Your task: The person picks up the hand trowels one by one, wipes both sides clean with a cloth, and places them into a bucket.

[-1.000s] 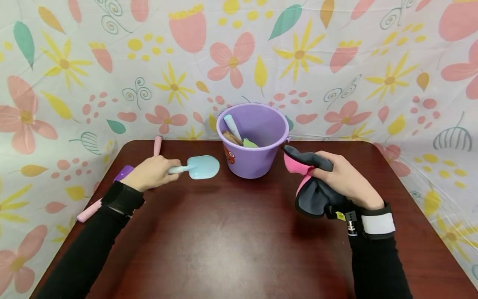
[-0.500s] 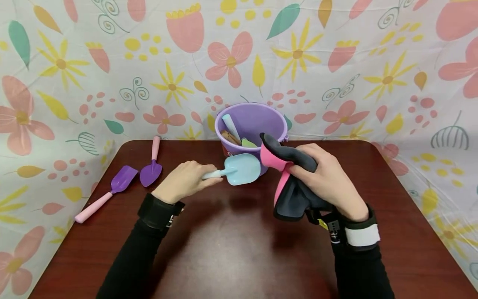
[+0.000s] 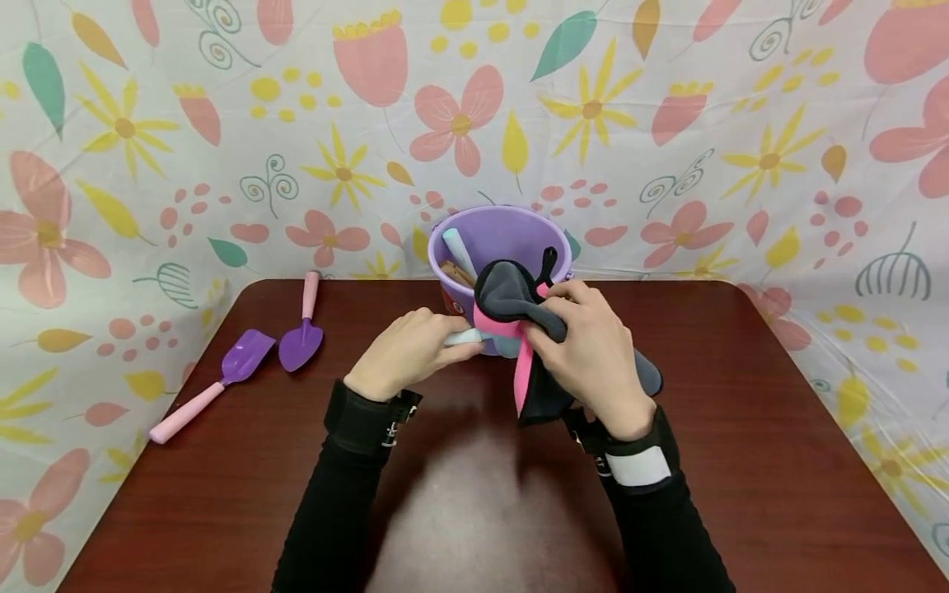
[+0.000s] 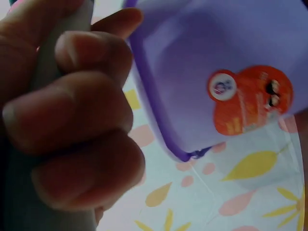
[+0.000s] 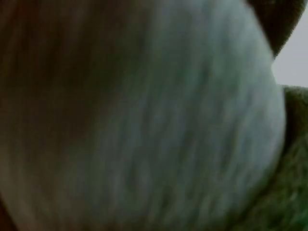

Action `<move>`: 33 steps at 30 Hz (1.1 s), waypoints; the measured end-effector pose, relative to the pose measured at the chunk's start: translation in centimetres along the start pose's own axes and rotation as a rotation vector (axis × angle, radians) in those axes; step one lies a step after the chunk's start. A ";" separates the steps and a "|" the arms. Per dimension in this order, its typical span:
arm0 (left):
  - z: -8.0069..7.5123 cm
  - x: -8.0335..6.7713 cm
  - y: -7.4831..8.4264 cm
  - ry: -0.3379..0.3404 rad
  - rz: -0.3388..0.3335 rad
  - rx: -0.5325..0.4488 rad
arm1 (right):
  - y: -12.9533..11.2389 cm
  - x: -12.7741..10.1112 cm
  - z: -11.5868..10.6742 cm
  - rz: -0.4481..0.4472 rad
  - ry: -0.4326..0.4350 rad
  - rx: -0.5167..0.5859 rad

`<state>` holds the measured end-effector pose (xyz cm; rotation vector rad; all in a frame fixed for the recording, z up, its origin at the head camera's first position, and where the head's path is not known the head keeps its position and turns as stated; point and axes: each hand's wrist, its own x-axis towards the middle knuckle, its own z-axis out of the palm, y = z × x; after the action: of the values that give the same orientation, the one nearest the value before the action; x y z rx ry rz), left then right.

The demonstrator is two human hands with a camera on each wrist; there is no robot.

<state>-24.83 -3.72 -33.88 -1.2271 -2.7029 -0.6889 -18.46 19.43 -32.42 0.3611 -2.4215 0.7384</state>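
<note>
My left hand [image 3: 406, 347] grips the pale blue handle of a toy shovel [image 3: 465, 336]; in the left wrist view the fingers curl round that handle [image 4: 53, 216]. A grey and pink cloth [image 3: 506, 292] with black edging and a small black loop is bunched in my right hand [image 3: 593, 354]. The cloth overlaps the shovel's blade and hides most of it. Both hands are close together, in front of the purple bucket [image 3: 537, 235]. Blurred grey fabric of the cloth [image 5: 192, 120] fills most of the right wrist view.
Inside the bucket a pale blue handle [image 3: 460, 251] and a tan piece [image 3: 457, 273] show. Two purple toy shovels with pink handles, one pointed [image 3: 301, 346] and one square [image 3: 246, 356], lie at the table's left. A flowered sheet [image 3: 296, 107] hangs behind the table.
My left hand has carried the blue shovel rightward from beside the purple shovels. The right hand has brought the cloth leftward, and it now covers the shovel's blade.
</note>
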 end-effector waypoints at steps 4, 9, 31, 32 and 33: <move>0.0 0.3 0.8 0.047 -0.045 0.030 | -0.4 0.1 1.2 -0.053 0.017 -0.044; 0.0 0.4 1.3 0.087 -0.093 0.110 | -1.1 0.2 2.5 -0.120 -0.001 -0.063; -0.3 -0.3 0.4 0.097 -0.087 0.117 | 1.4 0.2 1.6 0.058 0.023 -0.146; -0.3 -0.4 0.3 0.094 -0.089 0.112 | 1.5 0.2 1.5 0.071 0.034 -0.144; -0.3 -0.5 0.3 0.092 -0.092 0.108 | 1.6 0.2 1.4 0.083 0.046 -0.142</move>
<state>-24.35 -4.02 -33.62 -1.0271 -2.6959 -0.5849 -19.91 19.93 -33.94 0.1857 -2.4409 0.5988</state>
